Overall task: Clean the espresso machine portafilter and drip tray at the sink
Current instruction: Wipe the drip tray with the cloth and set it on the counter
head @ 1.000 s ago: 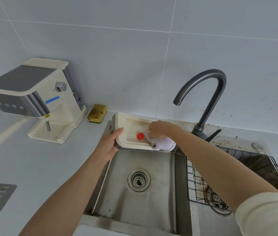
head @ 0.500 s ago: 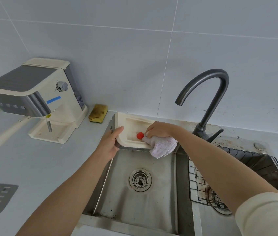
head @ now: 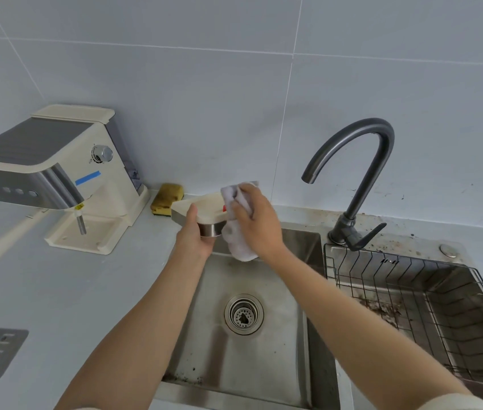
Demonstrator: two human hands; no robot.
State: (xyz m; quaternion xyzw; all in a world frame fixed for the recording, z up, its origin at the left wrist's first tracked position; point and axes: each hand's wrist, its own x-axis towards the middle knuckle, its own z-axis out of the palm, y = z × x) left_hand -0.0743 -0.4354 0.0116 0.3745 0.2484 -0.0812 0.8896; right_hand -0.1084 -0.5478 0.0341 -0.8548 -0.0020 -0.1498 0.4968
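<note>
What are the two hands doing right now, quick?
Left hand: closed, holding the drip tray over the sink.
Right hand: closed, gripping the cloth against the tray's end.

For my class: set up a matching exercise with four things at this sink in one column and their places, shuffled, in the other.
1 drip tray
2 cloth
3 sponge
4 wire rack

a right of the faucet
b held in the left hand
c on the counter beside the espresso machine
d gripped in the right hand

Pairs: 1-b, 2-d, 3-c, 4-a
</note>
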